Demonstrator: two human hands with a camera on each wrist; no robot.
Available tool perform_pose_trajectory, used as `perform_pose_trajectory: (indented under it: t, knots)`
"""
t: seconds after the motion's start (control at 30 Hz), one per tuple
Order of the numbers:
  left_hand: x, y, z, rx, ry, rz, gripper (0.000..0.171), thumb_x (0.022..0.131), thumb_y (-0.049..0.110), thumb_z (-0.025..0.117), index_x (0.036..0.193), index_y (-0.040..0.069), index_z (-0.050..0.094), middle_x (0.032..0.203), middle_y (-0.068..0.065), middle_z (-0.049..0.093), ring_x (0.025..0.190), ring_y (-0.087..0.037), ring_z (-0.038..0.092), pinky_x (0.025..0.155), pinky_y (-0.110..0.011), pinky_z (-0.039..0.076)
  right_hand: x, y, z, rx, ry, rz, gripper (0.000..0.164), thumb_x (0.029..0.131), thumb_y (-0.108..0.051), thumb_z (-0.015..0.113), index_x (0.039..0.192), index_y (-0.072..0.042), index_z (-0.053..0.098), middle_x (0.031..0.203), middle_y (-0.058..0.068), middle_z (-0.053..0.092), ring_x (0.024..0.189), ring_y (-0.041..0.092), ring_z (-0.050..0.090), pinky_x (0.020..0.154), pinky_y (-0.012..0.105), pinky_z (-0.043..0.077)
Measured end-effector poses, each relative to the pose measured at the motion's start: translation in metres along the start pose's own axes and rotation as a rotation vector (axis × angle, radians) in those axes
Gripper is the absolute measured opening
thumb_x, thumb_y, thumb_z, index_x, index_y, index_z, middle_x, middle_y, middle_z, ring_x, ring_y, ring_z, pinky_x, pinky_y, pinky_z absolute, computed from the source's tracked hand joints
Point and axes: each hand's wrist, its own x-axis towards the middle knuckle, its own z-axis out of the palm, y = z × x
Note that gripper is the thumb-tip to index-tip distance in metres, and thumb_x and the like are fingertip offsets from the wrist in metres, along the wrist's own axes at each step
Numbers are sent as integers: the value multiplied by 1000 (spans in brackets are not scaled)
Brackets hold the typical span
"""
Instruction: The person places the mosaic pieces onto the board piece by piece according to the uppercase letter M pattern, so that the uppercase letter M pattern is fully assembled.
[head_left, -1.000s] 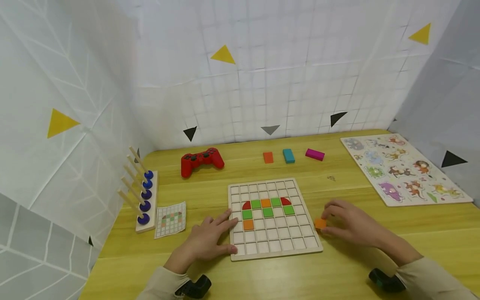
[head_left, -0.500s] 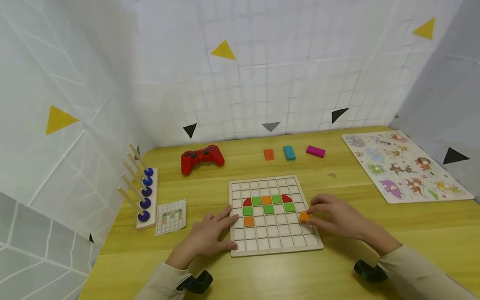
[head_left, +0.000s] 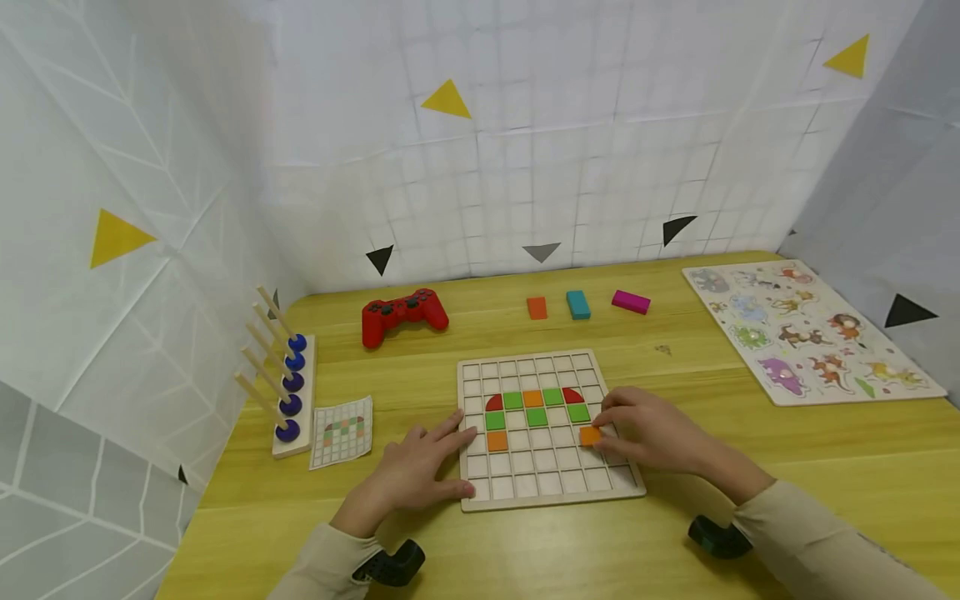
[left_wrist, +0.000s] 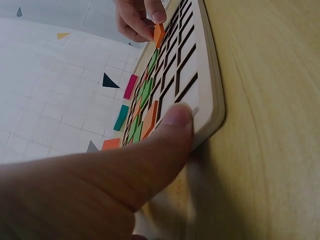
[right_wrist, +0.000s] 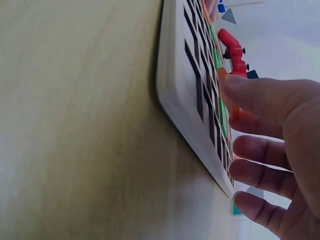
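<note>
A wooden grid board lies on the table with green, orange and red tiles set in some of its squares. Between thumb and forefinger, my right hand pinches an orange square tile over the board's right side, just below a green tile. In the left wrist view that orange tile is tilted on edge. My left hand rests on the board's left edge, its fingers spread and its thumb on the near left corner.
Left of the board lies a pattern card, beside a peg stand with blue rings. A red game controller and orange, teal and magenta blocks lie behind. An animal puzzle board is at the right.
My right hand has carried the orange tile leftward from beside the board to over its right-hand squares. The left hand has stayed on the board's left edge.
</note>
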Motion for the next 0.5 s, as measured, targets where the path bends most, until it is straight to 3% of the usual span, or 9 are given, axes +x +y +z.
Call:
perform_pose_trajectory:
  t: [0.5]
  knots:
    - [0,-1,1,3,4,7,74,87,56,66,150,28,42,165,2,25,112,-27,48,68,-49,42,3,0,6,-21,25,-11,23,79,-26,82,98,-13,79,92,-4,63,80,5,51,68,25,47]
